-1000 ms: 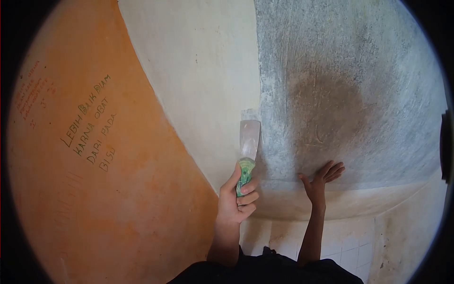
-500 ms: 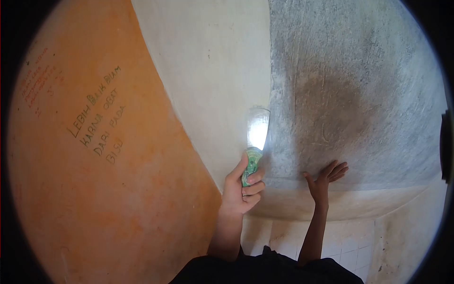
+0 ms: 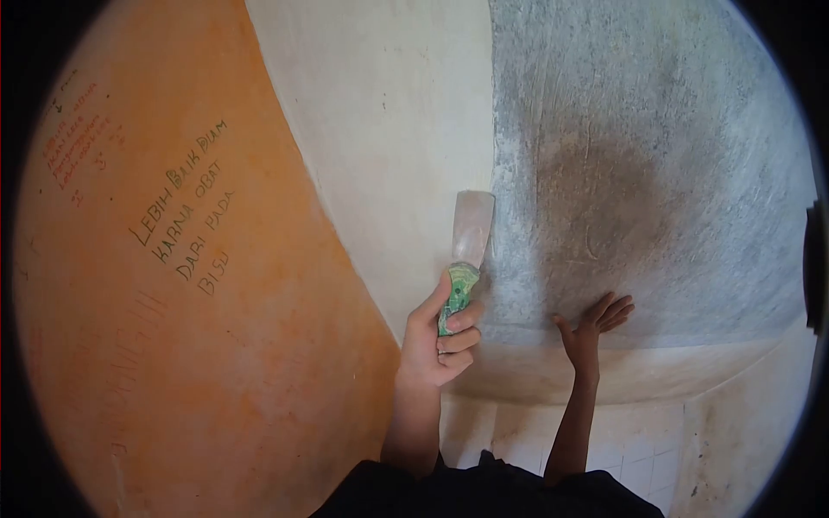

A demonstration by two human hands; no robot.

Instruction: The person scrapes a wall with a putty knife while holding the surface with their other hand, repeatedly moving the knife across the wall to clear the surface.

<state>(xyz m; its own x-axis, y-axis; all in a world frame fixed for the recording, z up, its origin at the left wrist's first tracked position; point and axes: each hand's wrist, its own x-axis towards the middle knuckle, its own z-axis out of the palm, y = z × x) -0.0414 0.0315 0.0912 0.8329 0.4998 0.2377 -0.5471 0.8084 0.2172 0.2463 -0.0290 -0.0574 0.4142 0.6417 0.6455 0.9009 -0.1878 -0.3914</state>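
In my left hand is a putty knife with a worn green handle and a broad metal blade. The fingers wrap round the handle, with the thumb along its left side. Its blade points up and overlaps the border between the off-white wall strip and the rough grey wall patch. To the right, my right hand lies with fingers and thumb spread near the lower edge of the grey patch, holding nothing.
An orange wall with handwriting fills the left side. White tiles show at the bottom right, below a pale band under the grey patch. A dark object stands at the far right edge.
The putty knife has tilted slightly, and the bright glare on its blade is gone. My left hand has shifted a little left; my right hand stays in place.
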